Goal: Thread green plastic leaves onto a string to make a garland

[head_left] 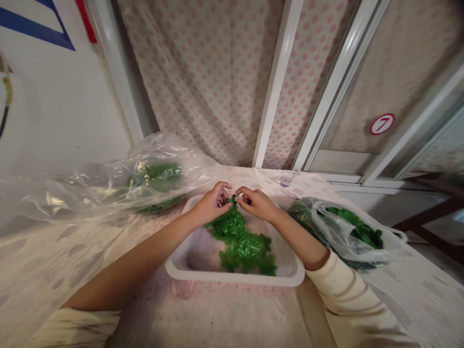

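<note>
Underneath: a table (pixel 203 319) with a pale, pinkish top, marked with greyish blotches. On it, in the middle: a shallow white tray (pixel 235 278) with rounded corners. To the left and farther back: a large, crumpled clear plastic bag (pixel 108 186) with green inside. To the right, near the tray: a smaller clear bag (pixel 337 237), also with green inside.

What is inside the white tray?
Inside the white tray lies a heap of green leaf-shaped pieces, with bare floor to its left. The left hand and right hand are at its far end. The floor beneath the heap is covered and cannot be seen.
</note>
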The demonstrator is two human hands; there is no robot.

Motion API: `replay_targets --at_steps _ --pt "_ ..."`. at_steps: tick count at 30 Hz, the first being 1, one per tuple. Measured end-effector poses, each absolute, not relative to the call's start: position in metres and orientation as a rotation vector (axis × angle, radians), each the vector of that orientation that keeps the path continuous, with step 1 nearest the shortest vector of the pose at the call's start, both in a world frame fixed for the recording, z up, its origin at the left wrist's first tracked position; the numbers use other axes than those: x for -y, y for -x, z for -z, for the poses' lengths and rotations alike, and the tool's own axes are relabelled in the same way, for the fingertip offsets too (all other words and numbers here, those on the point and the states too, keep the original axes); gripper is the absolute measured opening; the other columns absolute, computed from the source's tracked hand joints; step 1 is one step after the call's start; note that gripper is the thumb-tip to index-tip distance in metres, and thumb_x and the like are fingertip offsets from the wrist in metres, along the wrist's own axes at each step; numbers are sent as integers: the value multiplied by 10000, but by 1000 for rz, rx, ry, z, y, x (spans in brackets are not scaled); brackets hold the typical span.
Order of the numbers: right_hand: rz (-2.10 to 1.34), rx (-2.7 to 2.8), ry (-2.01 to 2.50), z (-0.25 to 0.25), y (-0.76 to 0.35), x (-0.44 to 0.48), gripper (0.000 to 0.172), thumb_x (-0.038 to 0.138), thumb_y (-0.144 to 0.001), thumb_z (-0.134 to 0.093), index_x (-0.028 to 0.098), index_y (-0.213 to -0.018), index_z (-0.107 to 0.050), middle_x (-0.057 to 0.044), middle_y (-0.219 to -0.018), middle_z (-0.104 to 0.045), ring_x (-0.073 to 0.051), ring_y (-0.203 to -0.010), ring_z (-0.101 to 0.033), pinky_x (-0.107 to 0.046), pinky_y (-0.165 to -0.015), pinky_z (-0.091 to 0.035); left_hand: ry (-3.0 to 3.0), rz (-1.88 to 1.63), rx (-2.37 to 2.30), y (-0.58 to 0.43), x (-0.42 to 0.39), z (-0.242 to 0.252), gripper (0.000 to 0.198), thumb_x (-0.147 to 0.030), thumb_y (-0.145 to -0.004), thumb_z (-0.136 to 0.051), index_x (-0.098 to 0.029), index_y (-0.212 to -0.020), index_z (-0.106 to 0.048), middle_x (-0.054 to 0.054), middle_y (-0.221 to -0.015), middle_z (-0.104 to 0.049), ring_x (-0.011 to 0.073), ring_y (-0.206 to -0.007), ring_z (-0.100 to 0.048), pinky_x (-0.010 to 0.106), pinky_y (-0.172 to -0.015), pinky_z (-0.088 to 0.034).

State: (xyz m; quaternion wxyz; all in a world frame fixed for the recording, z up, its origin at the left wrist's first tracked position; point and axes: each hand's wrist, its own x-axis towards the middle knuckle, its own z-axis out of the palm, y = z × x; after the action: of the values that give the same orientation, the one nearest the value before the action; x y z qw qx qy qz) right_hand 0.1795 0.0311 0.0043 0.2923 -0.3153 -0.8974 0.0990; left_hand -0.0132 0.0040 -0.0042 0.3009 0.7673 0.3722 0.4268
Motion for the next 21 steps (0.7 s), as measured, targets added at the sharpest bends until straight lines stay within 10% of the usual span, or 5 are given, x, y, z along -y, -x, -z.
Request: replay_targets --at_steps 21 --pt "-257 2430 806 -6 -180 -29 88 183 -818 -469 178 -881 -532 70 -499 -411 -85 -465 -395 -185 -509 -256 -2199 -987 -1032 14 -6 2 150 -224 -738 -534 -173 -871 -582 2 -773 -605 126 -681 -558 243 -663 -455"
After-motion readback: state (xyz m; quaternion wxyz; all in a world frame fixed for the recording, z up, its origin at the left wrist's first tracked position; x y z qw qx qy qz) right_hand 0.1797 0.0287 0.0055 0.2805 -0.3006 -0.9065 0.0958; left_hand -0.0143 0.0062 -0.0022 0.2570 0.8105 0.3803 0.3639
